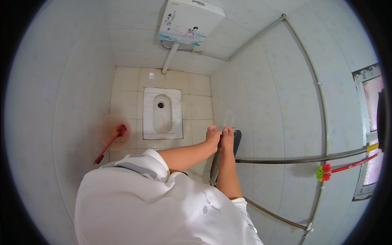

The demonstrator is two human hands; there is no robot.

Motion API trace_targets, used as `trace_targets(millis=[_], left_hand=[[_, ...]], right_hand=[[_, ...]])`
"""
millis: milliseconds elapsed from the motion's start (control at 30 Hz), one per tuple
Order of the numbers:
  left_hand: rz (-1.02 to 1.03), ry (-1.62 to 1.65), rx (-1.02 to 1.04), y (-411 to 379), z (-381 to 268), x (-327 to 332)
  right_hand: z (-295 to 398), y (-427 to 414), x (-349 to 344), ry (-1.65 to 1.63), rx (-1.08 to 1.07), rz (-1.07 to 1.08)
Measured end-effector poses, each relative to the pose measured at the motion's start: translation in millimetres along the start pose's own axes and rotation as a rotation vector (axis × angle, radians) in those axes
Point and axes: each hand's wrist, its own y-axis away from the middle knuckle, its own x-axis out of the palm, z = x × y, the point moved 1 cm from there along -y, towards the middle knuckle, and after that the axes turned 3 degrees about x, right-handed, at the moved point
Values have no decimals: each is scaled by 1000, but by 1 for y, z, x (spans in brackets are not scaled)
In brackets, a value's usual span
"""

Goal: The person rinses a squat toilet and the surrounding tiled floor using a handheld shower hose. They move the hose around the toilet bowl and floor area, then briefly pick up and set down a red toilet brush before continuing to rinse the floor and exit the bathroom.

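Both hands are close together in front of the dark, long-shaped container-like object beside the right wall. My left hand has curled fingers, and its thumb side faces my right hand. My right hand has its fingertips bent together. Faint, clear streaks show on the wall just past the fingertips; whether they are thin plastic or water is unclear. Whether either hand grips anything cannot be made out. The forearms hide part of the dark object, and a grey part with writing shows between them.
A white squat toilet is set in the tiled floor, below a wall cistern. At left, a red brush rests in a translucent pink bucket. A dark pole, a red-and-green brush and pipes line the right wall.
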Motion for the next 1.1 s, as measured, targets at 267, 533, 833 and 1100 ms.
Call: trace_targets(millis=[267,533,833,1100], left_hand=[[20,-279,-96,-15,-31,-107],[-399,-600,80,26,-67,-294],[-695,-342,32,106,-3,-360],[-490,-385,159,92,3,-245]], right_hand=[[10,-34,-39,-94,208,48],[1,-114,-100,-214,259,128],[29,-195,-126,-198,157,151],[30,-234,-119,-148,180,164]])
